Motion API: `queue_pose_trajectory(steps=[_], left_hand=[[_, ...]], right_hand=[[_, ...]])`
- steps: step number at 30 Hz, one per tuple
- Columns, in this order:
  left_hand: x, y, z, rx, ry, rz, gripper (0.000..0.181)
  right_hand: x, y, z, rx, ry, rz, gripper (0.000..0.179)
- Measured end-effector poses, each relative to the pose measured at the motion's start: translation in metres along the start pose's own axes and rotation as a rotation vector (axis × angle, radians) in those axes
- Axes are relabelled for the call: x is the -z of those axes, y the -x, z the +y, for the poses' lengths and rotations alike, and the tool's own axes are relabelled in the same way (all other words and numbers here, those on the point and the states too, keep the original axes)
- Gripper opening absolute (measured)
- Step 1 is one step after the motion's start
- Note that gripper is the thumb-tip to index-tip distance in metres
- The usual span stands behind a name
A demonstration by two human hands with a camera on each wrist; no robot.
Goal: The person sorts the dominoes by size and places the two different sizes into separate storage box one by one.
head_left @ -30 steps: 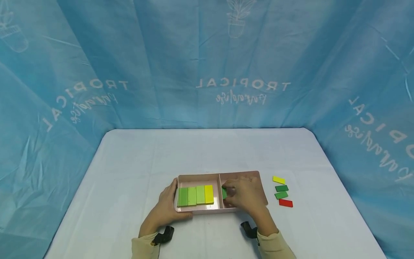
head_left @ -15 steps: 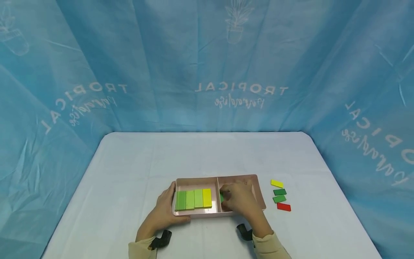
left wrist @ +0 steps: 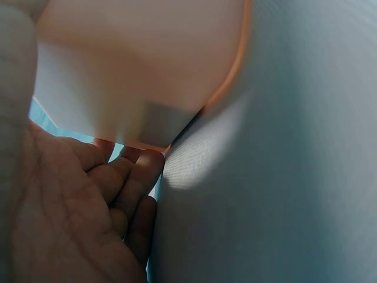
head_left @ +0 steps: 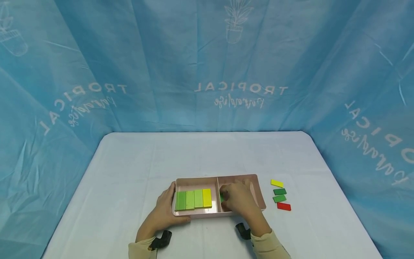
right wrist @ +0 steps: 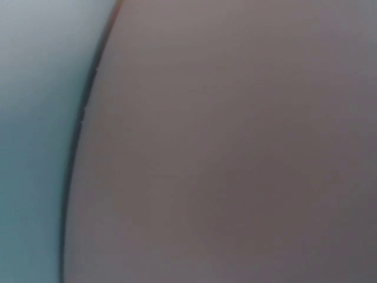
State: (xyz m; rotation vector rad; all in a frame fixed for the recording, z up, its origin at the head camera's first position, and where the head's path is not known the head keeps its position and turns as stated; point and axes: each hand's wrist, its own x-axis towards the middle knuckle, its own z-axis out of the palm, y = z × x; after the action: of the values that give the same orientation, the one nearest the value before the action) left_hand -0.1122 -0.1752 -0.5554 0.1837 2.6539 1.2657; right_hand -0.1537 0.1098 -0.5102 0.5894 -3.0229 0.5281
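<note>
Left hand (head_left: 165, 213) grips left end of pink divided tray (head_left: 207, 215) on bench (head_left: 129, 169); right hand (head_left: 240, 198) pinches green tile (head_left: 221, 198) in right compartment (head_left: 227, 180), fingers curled. Tile row (head_left: 198, 199) lies in left compartment (head_left: 194, 183).

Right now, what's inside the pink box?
Left section: three green tiles and one yellow tile. Right section: a green piece; the right hand covers part of it and whatever lies underneath.

Tray (head_left: 197, 183): pink-brown. Inner tiles (head_left: 198, 199): green, light green, yellow. Outer tiles (head_left: 279, 191): yellow, green, red. Surface (head_left: 129, 172): white. Curtain (head_left: 174, 64): blue, white lettering (head_left: 241, 86) and plant motifs (head_left: 234, 33). Sleeves (head_left: 270, 245): beige.
</note>
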Motion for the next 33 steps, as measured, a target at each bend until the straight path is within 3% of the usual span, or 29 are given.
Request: queue_pose_trajectory(steps=[24, 27, 33], left_hand=[[-0.004, 0.003, 0.001, 0.012, 0.010, 0.011, 0.145], [-0.004, 0.003, 0.001, 0.009, 0.004, 0.007, 0.146], [-0.002, 0.001, 0.001, -0.014, -0.002, 0.018, 0.146]], right_hand=[[0.001, 0.005, 0.001, -0.012, -0.013, 0.023, 0.040], [0.004, 0.008, 0.003, -0.035, -0.027, 0.043, 0.032], [0.015, 0.015, 0.009, -0.114, -0.068, 0.164, 0.022]])
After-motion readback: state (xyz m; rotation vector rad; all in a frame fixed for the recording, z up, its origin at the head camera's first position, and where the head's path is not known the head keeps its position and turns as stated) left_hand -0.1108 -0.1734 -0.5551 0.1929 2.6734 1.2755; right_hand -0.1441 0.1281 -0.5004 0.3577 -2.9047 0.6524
